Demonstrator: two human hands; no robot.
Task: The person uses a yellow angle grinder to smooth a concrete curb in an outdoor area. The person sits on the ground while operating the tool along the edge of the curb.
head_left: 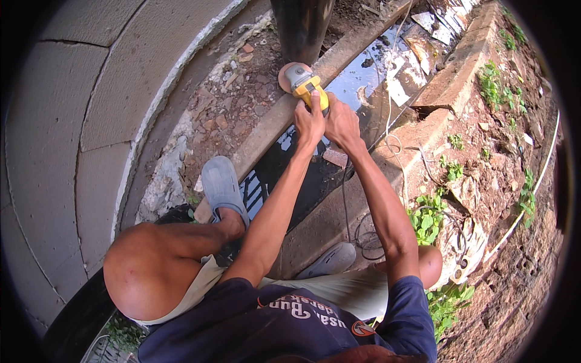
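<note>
A yellow and grey angle grinder (310,88) is held out in front of me with both hands. Its reddish-brown disc (283,77) is at the foot of a thick dark post or pipe (302,30); I cannot tell whether the two touch. My left hand (310,124) is wrapped round the grinder's body from the left, thumb along its top. Closed round the rear end is my right hand (342,126), right beside the left. A dark cord (346,206) runs down below my right hand toward loose coils near my right foot.
Below my arms a ditch of dark water (302,187) runs between concrete edges (266,136). My grey clogs (225,184) stand either side of it. A block wall (66,121) rises at left. Rubble (242,103), broken sheets (396,81), a pale wire (387,115) and weeds (426,221) lie around.
</note>
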